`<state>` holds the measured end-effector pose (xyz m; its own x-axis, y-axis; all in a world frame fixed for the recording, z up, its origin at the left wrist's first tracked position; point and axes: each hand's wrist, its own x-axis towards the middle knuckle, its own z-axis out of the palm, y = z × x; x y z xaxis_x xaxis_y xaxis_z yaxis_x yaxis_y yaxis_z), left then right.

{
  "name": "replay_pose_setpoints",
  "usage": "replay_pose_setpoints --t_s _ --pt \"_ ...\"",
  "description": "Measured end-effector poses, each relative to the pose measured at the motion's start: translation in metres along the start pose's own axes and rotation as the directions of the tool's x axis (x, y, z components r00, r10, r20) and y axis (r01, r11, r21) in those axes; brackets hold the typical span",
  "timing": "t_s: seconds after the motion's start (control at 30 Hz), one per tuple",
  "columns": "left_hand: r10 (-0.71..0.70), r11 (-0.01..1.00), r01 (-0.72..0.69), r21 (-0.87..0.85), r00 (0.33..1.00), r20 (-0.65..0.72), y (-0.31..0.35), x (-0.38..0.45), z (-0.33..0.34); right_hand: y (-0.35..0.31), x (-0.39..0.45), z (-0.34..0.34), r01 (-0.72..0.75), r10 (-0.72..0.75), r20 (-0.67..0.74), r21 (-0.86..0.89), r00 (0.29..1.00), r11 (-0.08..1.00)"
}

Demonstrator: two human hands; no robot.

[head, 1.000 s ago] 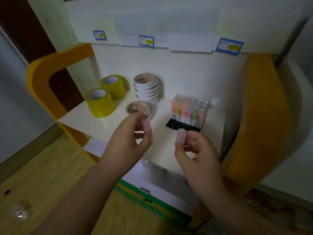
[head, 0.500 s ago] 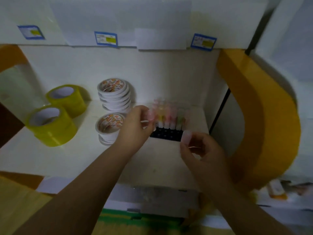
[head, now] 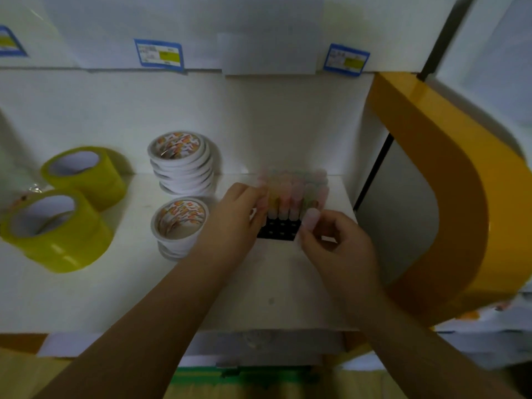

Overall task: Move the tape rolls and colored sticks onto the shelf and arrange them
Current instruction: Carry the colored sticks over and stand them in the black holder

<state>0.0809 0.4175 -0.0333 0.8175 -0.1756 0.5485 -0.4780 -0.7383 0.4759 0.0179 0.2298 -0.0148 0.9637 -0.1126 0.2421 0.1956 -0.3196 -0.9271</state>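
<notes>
Yellow, white and pastel on a white shelf

The shelf (head: 121,289) is white with a curved orange-yellow side panel (head: 449,180). Two big tape rolls (head: 57,240) are translucent yellow with pale cores. The stacked small tape rolls (head: 181,165) are white, with an orange, red and yellow printed pattern on the top face; the shorter stack (head: 180,223) in front has the same colours. The colored sticks (head: 293,194) are pastel pink, peach, yellow and green with whitish bases, standing in a black tray (head: 277,231). The labels (head: 159,54) above are white with blue borders and a yellow-green patch.
</notes>
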Motion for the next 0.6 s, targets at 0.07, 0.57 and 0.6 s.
replay_pose_setpoints --t_s 0.07,0.57,0.6 --pt "-0.02 1.0 0.02 -0.001 1.0 -0.001 0.0 -0.001 0.002 -0.002 0.009 0.005 -0.013 0.013 0.01 -0.021 1.0 1.0" --pt "-0.093 0.991 0.09 -0.098 0.995 -0.02 -0.002 0.0 0.004 0.003 0.047 0.039 0.045 -0.027 0.103 -0.168 0.994 0.985" --pt "-0.099 0.991 0.097 -0.093 0.995 -0.014 -0.002 0.001 0.003 0.004 0.047 0.041 0.058 -0.039 0.102 -0.192 0.994 0.98"
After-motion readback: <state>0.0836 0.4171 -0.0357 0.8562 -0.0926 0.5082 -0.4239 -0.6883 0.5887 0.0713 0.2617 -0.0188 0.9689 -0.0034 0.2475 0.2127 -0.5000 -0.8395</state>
